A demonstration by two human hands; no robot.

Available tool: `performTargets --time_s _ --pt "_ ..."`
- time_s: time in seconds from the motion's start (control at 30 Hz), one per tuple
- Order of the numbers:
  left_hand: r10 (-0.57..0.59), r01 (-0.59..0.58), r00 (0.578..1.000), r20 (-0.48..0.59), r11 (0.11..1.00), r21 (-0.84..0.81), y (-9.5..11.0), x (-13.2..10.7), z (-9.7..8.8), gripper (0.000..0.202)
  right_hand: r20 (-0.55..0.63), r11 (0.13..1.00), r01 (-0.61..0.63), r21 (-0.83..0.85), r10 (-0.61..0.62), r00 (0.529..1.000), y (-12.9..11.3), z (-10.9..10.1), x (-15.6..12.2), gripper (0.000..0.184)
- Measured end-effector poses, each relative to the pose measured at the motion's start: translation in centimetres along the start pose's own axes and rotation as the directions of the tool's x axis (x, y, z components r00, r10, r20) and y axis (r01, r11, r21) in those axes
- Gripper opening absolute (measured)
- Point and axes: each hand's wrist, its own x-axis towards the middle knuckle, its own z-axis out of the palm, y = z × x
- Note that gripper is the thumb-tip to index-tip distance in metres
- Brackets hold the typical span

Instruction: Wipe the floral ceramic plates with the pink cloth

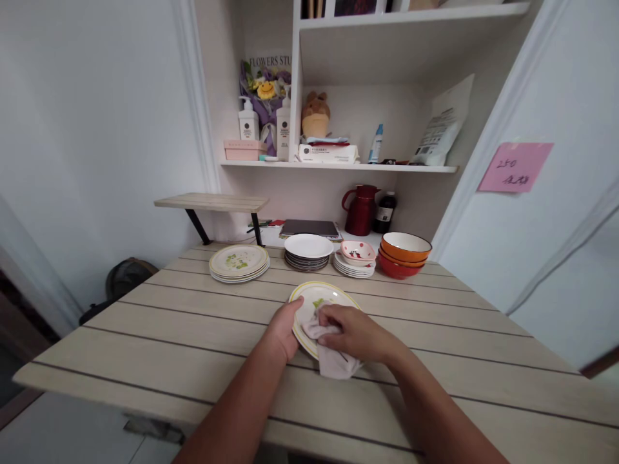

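Note:
A cream plate [338,295] with a yellow rim and a green leaf pattern is in front of me, over the middle of the table. My left hand [286,325] grips its left edge, thumb on top of the rim and the other fingers hidden beneath. Bunched in my right hand [349,330] is a pale pink cloth [336,364], pressed against the plate's face. Part of the cloth hangs past the plate's near edge. The right hand and cloth cover much of the plate's lower right side.
Behind the plate stand a stack of patterned plates [239,263], a stack topped by a white plate [308,246], small dishes [356,252] and orange and red bowls [405,254]. Farther back are a red jug [360,211], a dark bottle [385,212] and a small raised shelf [213,202].

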Motion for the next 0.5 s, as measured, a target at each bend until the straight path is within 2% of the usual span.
performTargets --time_s 0.17,0.37,0.5 --pt "0.008 -0.008 1.0 0.006 1.0 -0.01 0.0 0.2 0.0 0.033 -0.114 0.999 -0.023 0.029 0.026 0.993 -0.7 1.3 1.2 0.015" --pt "0.017 -0.017 1.0 0.008 1.0 -0.014 -0.1 0.3 0.0 0.036 -0.196 0.985 -0.172 -0.003 0.168 0.966 1.6 0.8 1.6 0.02" --pt "0.008 -0.008 1.0 0.005 1.0 -0.009 -0.2 0.2 -0.1 0.038 -0.195 0.968 -0.241 -0.064 0.225 0.955 2.8 0.3 1.3 0.016"
